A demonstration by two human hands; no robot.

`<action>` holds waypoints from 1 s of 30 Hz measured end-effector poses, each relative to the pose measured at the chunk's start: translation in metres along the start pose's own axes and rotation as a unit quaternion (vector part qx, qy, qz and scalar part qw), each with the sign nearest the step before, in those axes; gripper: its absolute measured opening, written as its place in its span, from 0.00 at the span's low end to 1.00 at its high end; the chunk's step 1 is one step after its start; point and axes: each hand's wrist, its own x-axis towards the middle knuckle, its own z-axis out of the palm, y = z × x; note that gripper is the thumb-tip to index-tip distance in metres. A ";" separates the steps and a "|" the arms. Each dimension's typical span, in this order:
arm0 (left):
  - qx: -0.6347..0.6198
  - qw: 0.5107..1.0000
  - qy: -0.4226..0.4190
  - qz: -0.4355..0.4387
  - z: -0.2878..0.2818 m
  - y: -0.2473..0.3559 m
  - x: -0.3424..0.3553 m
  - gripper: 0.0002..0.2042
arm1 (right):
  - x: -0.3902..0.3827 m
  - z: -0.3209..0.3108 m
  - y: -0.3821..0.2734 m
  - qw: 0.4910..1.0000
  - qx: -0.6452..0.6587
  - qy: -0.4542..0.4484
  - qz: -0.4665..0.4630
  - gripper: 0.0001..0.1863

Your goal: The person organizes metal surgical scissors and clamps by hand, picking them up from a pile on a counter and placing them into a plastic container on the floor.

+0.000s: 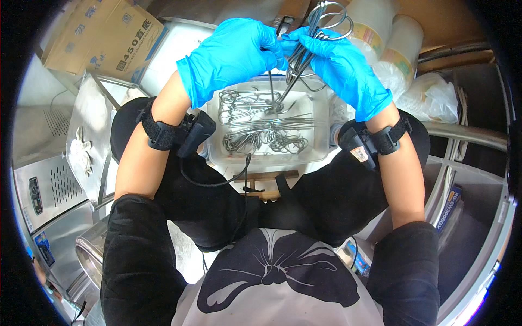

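Note:
Both my hands wear blue gloves and are raised over the far side of a clear plastic tub (323, 122). My right hand (340, 68) is closed around a bundle of thin metal hooks (311, 41), their large rings pointing up and their shafts slanting down into the tub. Beside it, my left hand (239, 54) has its fingers curled in a pinch against the bundle's left side. A single metal hook (271, 84) hangs down from under those left fingers. More metal hooks (269, 130) lie in the tub in two rough groups.
A cardboard box (103, 38) stands at the far left, near a steel appliance (51, 187). Stacked white cups in plastic sleeves (399, 46) lie at the far right. A grey shelf (473, 217) is at my right. My knees flank the tub.

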 end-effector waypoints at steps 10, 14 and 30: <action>0.030 0.997 0.052 0.056 -0.007 0.001 -0.002 0.09 | 0.001 -0.014 -0.003 0.999 -0.018 -0.004 -0.031 0.15; 0.045 0.981 0.150 0.117 -0.003 0.001 -0.002 0.10 | -0.006 -0.007 -0.014 0.990 -0.130 0.023 -0.052 0.15; 0.173 0.949 0.205 0.167 -0.031 -0.003 0.000 0.04 | -0.003 -0.044 -0.005 0.913 -0.361 0.184 -0.053 0.12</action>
